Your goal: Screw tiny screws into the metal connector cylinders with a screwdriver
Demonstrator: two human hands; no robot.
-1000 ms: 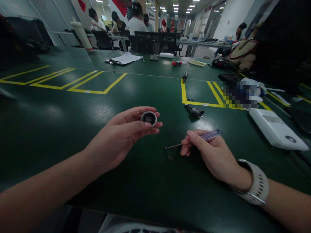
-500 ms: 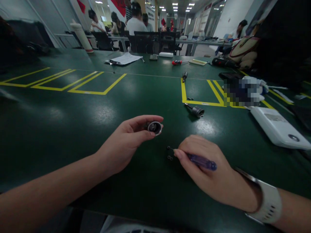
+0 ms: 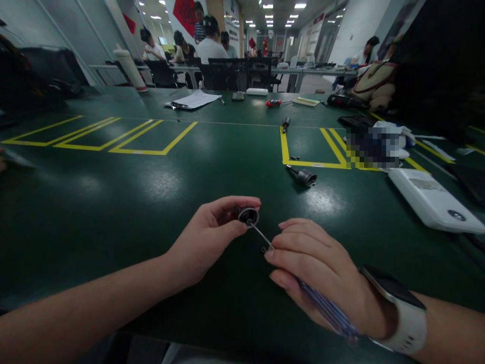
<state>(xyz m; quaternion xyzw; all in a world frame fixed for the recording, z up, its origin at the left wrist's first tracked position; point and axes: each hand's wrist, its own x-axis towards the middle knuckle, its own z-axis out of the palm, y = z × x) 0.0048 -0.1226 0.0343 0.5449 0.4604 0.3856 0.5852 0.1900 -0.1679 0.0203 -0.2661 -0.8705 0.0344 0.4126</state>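
Bottle: the pale bottle (image 3: 131, 70) stands at the far left rear of the table (image 3: 125, 202); its contents are hidden.
Left hand: the left hand (image 3: 200, 240) is clamped on the metal cup, thumb at the near side, fingers around the far side.
Metal cup: the metal cup (image 3: 254, 213) is raised in the left hand, its open mouth turned toward the right hand. Its interior is dark and contains the screwdriver tip, with a small round piece at the tip, too small to identify.
Loose ring: a small dark ring (image 3: 263, 249) lies on the table, just beside the right fingertips.
Taped frame: the yellow taped frame (image 3: 285, 147) encloses two small dark pieces (image 3: 295, 157) near its front left corner.
Shafted cup: the shafted cup (image 3: 306, 177) lies on its side just in front of the frame; its mouth faces right, interior not legible.
Right hand: the right hand (image 3: 314, 268) is apart from the left, its fingers closed around the screwdriver (image 3: 328, 308).
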